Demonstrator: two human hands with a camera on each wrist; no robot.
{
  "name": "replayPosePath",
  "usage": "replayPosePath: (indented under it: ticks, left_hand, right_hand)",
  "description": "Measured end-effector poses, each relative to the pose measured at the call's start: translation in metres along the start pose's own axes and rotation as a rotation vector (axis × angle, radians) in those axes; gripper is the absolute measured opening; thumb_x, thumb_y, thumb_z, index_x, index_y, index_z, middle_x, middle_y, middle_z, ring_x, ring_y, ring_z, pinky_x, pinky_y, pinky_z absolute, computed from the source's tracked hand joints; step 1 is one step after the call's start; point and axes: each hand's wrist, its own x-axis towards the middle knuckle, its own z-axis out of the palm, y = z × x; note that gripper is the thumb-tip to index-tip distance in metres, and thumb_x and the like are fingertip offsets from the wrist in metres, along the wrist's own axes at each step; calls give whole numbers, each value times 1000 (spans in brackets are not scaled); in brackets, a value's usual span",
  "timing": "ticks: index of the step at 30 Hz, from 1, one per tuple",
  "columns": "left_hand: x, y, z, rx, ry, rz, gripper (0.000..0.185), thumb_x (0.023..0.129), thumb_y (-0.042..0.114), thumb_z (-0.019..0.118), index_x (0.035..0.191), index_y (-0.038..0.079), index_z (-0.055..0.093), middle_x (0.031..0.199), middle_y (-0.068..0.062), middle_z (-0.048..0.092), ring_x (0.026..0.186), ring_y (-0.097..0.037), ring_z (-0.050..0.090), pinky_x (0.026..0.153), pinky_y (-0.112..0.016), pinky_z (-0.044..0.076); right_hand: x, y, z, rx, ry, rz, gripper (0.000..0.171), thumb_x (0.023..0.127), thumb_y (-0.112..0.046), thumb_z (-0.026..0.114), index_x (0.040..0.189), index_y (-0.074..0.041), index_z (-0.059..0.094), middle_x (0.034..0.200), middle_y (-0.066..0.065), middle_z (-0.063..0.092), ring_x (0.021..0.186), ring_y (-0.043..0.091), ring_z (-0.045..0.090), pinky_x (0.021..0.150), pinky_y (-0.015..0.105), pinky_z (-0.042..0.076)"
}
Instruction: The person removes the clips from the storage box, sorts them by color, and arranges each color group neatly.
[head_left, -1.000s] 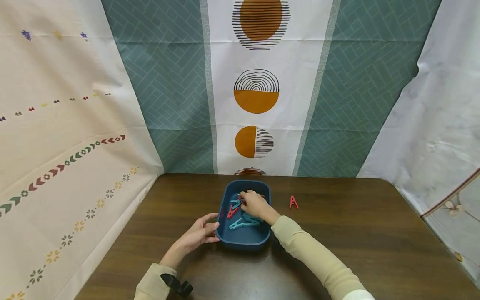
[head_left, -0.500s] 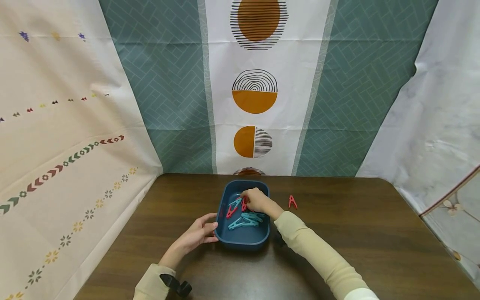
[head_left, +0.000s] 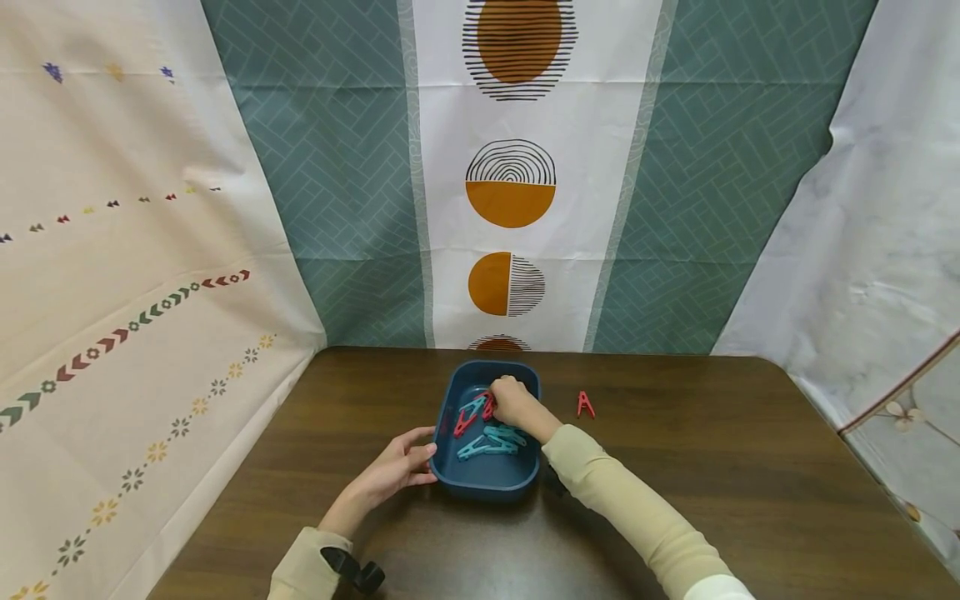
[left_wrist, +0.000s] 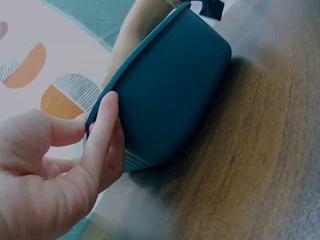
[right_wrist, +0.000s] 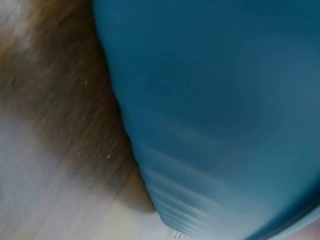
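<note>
A dark blue plastic bin stands on the table with several red and teal clothespins inside. My left hand grips its left rim, thumb over the edge and fingers along the outer wall, as the left wrist view shows on the bin. My right hand reaches into the back right of the bin, knuckles up. Its fingertips are hidden, and I cannot tell whether they hold anything. Right beside it lie a red clothespin and a teal clothespin. Teal clothespins lie nearer the front.
One red clothespin lies on the wooden table, right of the bin. Patterned cloths hang behind the table and at both sides. The right wrist view is filled mostly by the bin's outer wall.
My right hand has shifted slightly right inside the bin, uncovering red and teal clothespins at its left. The left hand keeps its grip on the rim.
</note>
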Motion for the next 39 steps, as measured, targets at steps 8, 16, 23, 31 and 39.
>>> replayPosePath:
  ticks: [8, 16, 23, 31, 39]
  left_hand:
    - [0, 2, 2, 21, -3, 10, 65, 100, 21, 53, 147, -7, 20, 106, -23, 63, 81, -12, 64, 77, -26, 58]
    - [2, 5, 3, 96, 48, 23, 44, 101, 12, 50, 134, -8, 29, 93, -18, 60, 75, -13, 62, 73, -28, 59]
    - [3, 6, 4, 88, 30, 9, 41, 101, 11, 47, 127, -16, 30, 90, -9, 58, 74, -10, 61, 72, -26, 59]
    - [2, 2, 3, 81, -20, 4, 36, 102, 11, 45, 122, -18, 34, 90, -12, 57, 76, -9, 61, 75, -26, 59]
    - [3, 3, 3, 72, -59, -11, 28, 103, 10, 42, 113, -16, 38, 89, -11, 54, 77, -10, 60, 76, -25, 58]
  right_hand:
    - [-6, 3, 0, 1, 38, 55, 10, 87, -4, 69, 95, 0, 66, 94, 17, 53, 68, 21, 54, 61, 31, 50]
    - [-13, 6, -8, 44, 120, 8, 21, 88, -16, 70, 104, -3, 67, 92, 11, 57, 71, 16, 53, 65, 28, 52]
    - [-22, 9, -11, 117, 199, -27, 25, 86, -19, 71, 104, -1, 67, 91, 12, 60, 69, 14, 53, 61, 24, 51]
    - [-33, 16, -15, 162, 264, -17, 21, 84, -19, 72, 97, -3, 67, 82, 9, 59, 62, 12, 49, 52, 19, 43]
    - [-40, 23, -18, 179, 326, -28, 19, 84, -21, 73, 93, -4, 68, 80, 11, 61, 63, 12, 46, 53, 21, 39]
